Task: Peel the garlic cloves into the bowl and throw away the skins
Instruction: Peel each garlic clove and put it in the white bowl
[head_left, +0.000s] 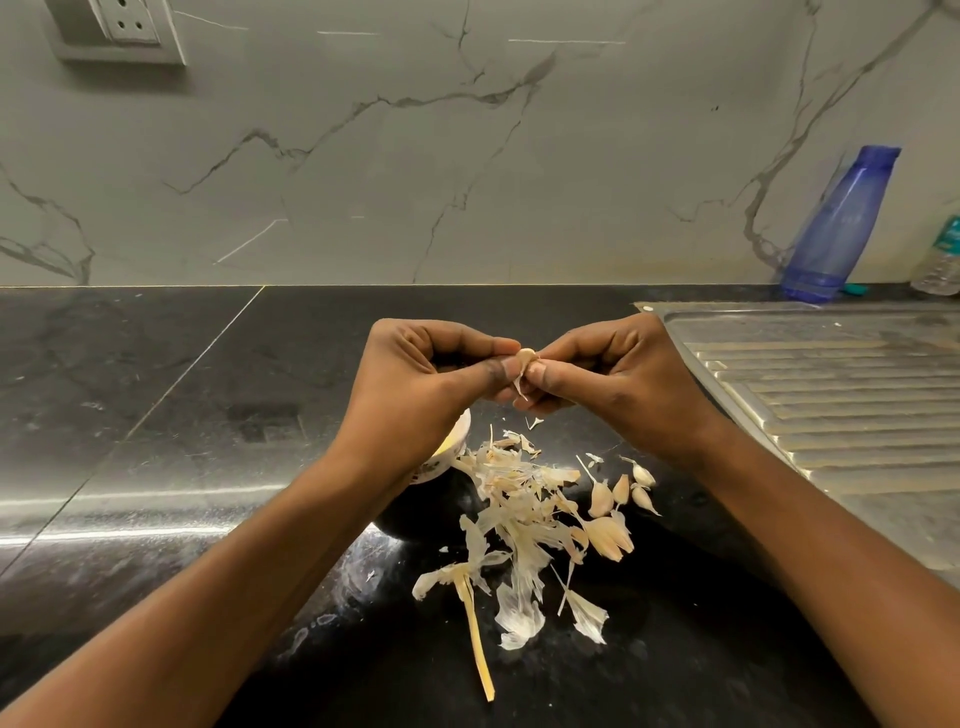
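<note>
Pinching one garlic clove (525, 357) at frame centre between the fingers (488, 345) of my left hand (426, 376) and right hand (621, 374); I would strip the skin tipward, then drop it into the bowl (457, 441) just below my left hand.

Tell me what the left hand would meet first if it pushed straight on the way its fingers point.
The left hand points rightward: it pinches the garlic clove, and just beyond would likely meet the right hand, seemingly level with it.
</note>
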